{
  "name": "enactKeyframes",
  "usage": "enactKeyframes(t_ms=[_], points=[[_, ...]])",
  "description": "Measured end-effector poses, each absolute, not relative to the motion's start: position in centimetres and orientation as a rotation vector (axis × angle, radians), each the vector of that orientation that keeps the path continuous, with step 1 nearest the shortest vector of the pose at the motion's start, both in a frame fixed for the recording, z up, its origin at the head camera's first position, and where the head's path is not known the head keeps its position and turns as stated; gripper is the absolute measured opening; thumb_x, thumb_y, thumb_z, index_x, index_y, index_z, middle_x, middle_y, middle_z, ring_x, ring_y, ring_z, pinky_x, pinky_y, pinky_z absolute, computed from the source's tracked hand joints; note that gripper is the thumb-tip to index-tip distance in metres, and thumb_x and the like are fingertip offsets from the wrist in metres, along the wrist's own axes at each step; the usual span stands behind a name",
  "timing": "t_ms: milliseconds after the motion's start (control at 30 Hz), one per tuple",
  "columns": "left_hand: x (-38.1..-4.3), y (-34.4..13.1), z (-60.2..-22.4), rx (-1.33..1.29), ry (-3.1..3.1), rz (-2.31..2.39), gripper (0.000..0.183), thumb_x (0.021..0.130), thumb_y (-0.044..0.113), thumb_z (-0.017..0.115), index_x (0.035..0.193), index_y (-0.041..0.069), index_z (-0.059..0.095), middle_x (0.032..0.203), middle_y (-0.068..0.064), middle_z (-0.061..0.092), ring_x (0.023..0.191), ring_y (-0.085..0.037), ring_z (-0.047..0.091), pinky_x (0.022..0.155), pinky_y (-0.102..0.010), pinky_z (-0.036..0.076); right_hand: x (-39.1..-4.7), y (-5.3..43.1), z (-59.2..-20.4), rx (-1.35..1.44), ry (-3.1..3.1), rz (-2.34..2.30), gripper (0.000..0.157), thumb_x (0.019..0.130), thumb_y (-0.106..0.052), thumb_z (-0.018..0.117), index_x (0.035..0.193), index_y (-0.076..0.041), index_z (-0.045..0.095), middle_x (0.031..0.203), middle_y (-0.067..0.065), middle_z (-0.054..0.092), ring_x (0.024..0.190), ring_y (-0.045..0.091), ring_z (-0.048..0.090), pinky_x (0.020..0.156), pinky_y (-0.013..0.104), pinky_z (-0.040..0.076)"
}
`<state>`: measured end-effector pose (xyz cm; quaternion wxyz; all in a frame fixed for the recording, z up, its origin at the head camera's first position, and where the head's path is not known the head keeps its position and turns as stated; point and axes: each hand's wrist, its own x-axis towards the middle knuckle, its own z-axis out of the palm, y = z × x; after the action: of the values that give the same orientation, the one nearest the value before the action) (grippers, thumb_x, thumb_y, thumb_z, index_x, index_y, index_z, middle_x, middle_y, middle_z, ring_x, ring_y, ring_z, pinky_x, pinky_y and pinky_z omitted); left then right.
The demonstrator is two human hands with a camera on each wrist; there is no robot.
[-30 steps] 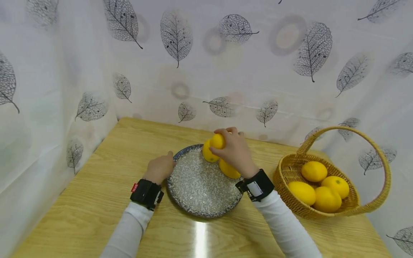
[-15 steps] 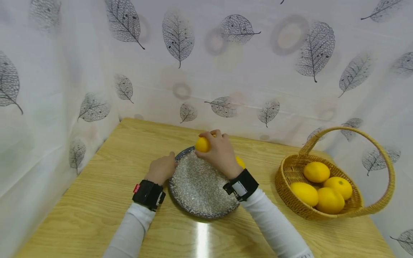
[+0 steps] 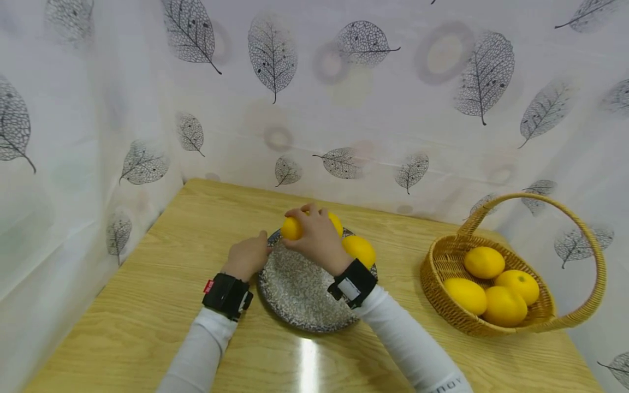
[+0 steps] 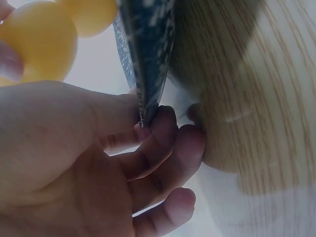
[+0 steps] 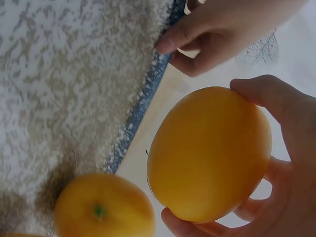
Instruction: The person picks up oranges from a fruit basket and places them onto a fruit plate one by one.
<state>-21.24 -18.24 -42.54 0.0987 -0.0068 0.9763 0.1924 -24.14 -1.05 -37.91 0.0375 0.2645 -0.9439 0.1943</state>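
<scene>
My right hand grips a smooth, oval yellow lemon between thumb and fingers, over the far left part of a speckled grey plate with a dark blue rim. My left hand pinches the plate's left edge; in the left wrist view its thumb lies on one side of the rim and its fingers on the other. Two oranges sit at the plate's far right: one near the right wrist, the other partly hidden behind the right hand. An orange with a green stem end shows below the lemon.
A wicker basket with a tall arched handle stands on the right of the wooden table, holding several yellow fruits. A white curtain with leaf prints hangs behind the table and along both sides.
My right hand has carried the lemon leftward across the far side of the plate, uncovering more of the oranges on the right. The left hand has stayed at the plate's edge.
</scene>
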Motion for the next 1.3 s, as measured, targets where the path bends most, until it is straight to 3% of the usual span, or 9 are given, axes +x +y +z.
enactKeyframes(t_ms=[333,767,933,1300], points=[[-21.3,-18.3,-42.6,-0.023,2.884,0.565,0.047,0.106,0.020,0.052,0.145,-0.005,0.044,0.106,-0.021,0.073,0.089,-0.035,0.071,0.073,-0.049,0.056,-24.3,-2.0,-39.4,0.953,-2.891,0.525,0.052,0.089,-0.035,0.079,0.135,-0.019,0.062,0.139,0.017,0.054,0.116,0.038,0.052,0.088,0.046,0.053],[-21.6,-18.4,-43.0,-0.032,2.875,0.524,0.053,0.108,0.023,0.048,0.152,-0.005,0.038,0.125,-0.024,0.069,0.105,-0.038,0.071,0.087,-0.055,0.057,-24.3,-2.3,-40.2,1.031,-2.902,0.466,0.052,0.089,-0.034,0.080,0.136,-0.018,0.062,0.140,0.017,0.053,0.118,0.040,0.054,0.092,0.048,0.053],[-21.4,-18.4,-42.8,-0.017,2.882,0.517,0.049,0.107,0.014,0.045,0.151,-0.007,0.038,0.129,-0.026,0.067,0.111,-0.040,0.069,0.091,-0.056,0.056,-24.3,-2.2,-40.6,1.087,-2.878,0.447,0.053,0.089,-0.035,0.079,0.137,-0.019,0.062,0.142,0.016,0.053,0.124,0.041,0.054,0.100,0.049,0.051],[-21.4,-18.3,-42.4,-0.009,2.878,0.527,0.050,0.108,0.017,0.046,0.151,-0.007,0.038,0.127,-0.026,0.068,0.109,-0.040,0.070,0.089,-0.055,0.057,-24.2,-1.8,-40.4,1.152,-2.860,0.382,0.056,0.092,-0.034,0.076,0.142,-0.017,0.057,0.148,0.017,0.050,0.134,0.041,0.051,0.105,0.057,0.047]])
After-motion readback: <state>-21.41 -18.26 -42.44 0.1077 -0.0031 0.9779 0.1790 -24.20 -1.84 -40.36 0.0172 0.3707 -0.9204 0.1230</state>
